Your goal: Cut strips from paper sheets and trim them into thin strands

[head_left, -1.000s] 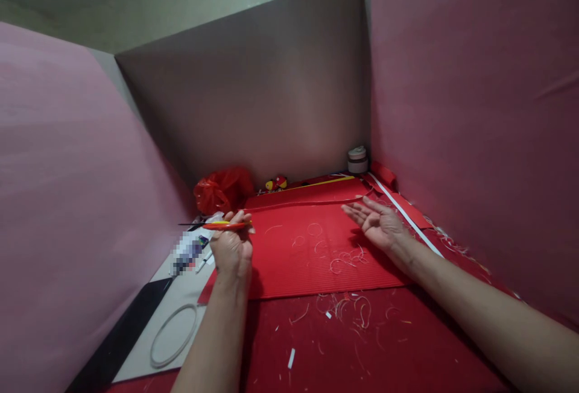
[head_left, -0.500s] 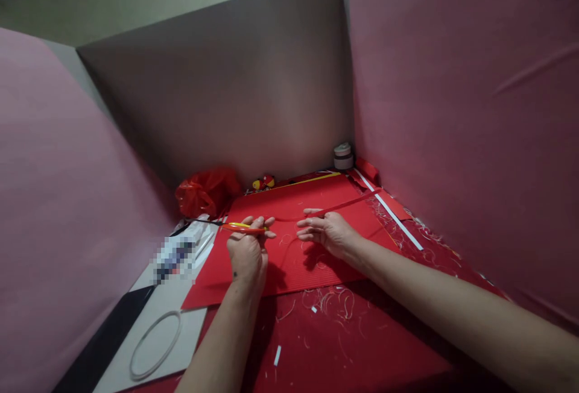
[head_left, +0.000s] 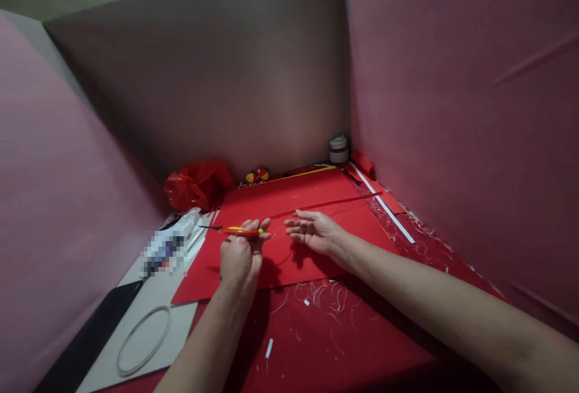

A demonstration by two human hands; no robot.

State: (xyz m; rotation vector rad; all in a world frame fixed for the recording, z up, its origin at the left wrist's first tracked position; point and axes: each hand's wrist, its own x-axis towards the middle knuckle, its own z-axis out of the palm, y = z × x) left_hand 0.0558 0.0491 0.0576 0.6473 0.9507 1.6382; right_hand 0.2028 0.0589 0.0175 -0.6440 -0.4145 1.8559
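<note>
My left hand [head_left: 237,251] is closed around scissors [head_left: 239,231] with orange and yellow handles, their thin dark blades pointing left. A narrow red strip [head_left: 348,202] runs from near my left fingertips to the right, behind the fingers of my right hand. It casts a shadow and looks raised above the red sheet. My right hand [head_left: 314,232] faces my left with its fingers stretched out and apart. I cannot tell whether it touches the strip. Both hands are over the large red ribbed sheet [head_left: 253,200].
A red plastic bag [head_left: 199,185], a small red and yellow toy [head_left: 257,175] and a round pale container [head_left: 339,149] stand at the back. A white strip [head_left: 393,218] lies right. At left, a white ring [head_left: 145,342] lies on a pale board [head_left: 178,326]. Thread scraps litter the red cloth [head_left: 325,345].
The whole view has shifted slightly, moving things left in the picture. My left hand still holds the scissors, and the red strip now passes by my right fingertips.
</note>
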